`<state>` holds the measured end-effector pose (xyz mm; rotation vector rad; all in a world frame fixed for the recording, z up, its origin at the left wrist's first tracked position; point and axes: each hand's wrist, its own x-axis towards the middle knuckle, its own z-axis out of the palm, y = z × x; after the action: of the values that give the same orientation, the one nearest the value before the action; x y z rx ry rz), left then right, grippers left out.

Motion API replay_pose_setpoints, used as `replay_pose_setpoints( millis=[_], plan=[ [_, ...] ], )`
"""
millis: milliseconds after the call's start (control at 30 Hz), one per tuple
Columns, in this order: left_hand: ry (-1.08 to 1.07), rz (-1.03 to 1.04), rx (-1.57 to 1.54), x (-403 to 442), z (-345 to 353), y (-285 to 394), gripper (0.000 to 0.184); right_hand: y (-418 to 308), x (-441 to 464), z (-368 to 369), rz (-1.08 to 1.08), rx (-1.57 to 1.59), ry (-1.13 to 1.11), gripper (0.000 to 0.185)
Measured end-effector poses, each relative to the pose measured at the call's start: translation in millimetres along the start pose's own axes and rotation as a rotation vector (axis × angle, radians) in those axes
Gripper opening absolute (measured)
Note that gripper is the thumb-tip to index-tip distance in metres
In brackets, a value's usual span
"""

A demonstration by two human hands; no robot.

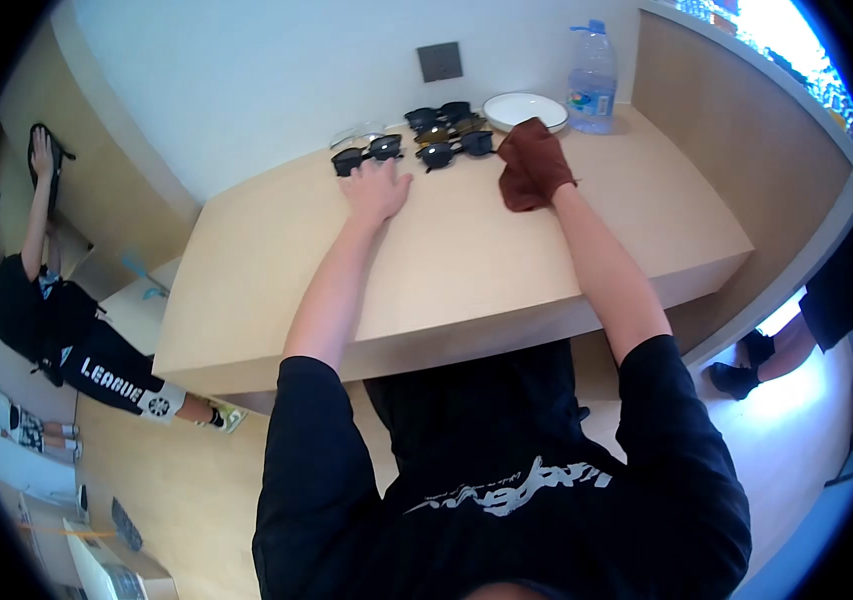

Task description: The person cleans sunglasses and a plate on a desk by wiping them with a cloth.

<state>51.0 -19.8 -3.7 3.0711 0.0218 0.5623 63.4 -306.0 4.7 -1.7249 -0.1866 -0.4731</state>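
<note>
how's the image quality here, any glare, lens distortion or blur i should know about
Head view: strong wide-angle distortion, black corners, the desk edge bowed; glare blown out at upper right and on the floor at right; lettering on the bottle too small to read; the left hand and brown cloth clear enough to make out.

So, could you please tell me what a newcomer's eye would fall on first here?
Probably the reddish-brown cloth draped over the right hand, vivid against the pale wooden desk. Next, the dark-lensed sunglasses near the white wall, with the left hand at the black pair on the left.
</note>
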Motion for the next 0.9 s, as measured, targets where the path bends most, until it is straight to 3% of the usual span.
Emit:
replay_pose_setpoints(
  millis=[33, 167, 233, 333, 400, 467, 533, 633, 700, 733, 800, 900],
  plan=[
    [-0.031, -0.027, -0.008, 8, -1, -2, 0.06, 3, 2, 1, -0.11, -0.144, 0.049, 0.037],
    [-0.032, -0.093, -0.038, 31, 13, -8, 0.061, 5, 0, -4, 0.073, -0.042, 0.02, 0.028],
    [-0.059, -0.093, -0.132, 38, 8, -11, 0.059, 5, 1, -3, 0.105, 0.035, -0.044, 0.043],
    [-0.105, -0.124, -0.12, 52, 17, -19, 0.061, 8, 8, -1, 0.074, -0.028, -0.034, 0.044],
    [0.231, -0.046, -0.136, 54, 33, -22, 0.054, 4, 6, -3, 0.13, -0.021, -0.064, 0.042],
    [0.388, -0.055, -0.489, 56, 4, -20, 0.041, 1, 2, -5, 0.145, 0.012, -0.075, 0.04],
    [0.695, 0.038, -0.787, 83, -33, -27, 0.026, -5, 5, -6, 0.142, 0.048, -0.09, 0.039],
    [0.868, 0.316, -1.054, 52, -178, -16, 0.024, -11, 1, -7, 0.126, 0.015, -0.085, 0.035],
    [1.144, 0.276, -1.115, 13, -253, -20, 0.027, -16, -4, -8, 0.131, 0.095, -0.103, 0.034],
    [1.134, 0.257, -1.128, -24, -284, -17, 0.027, -14, -3, -7, 0.174, 0.152, -0.113, 0.031],
    [1.096, 1.033, -1.321, -78, -321, -21, 0.022, -17, -7, -6, 0.174, 0.138, -0.107, 0.029],
    [0.944, 1.594, -1.179, -136, -332, -38, 0.022, -4, 4, -3, 0.139, 0.127, -0.1, 0.027]
  ],
)
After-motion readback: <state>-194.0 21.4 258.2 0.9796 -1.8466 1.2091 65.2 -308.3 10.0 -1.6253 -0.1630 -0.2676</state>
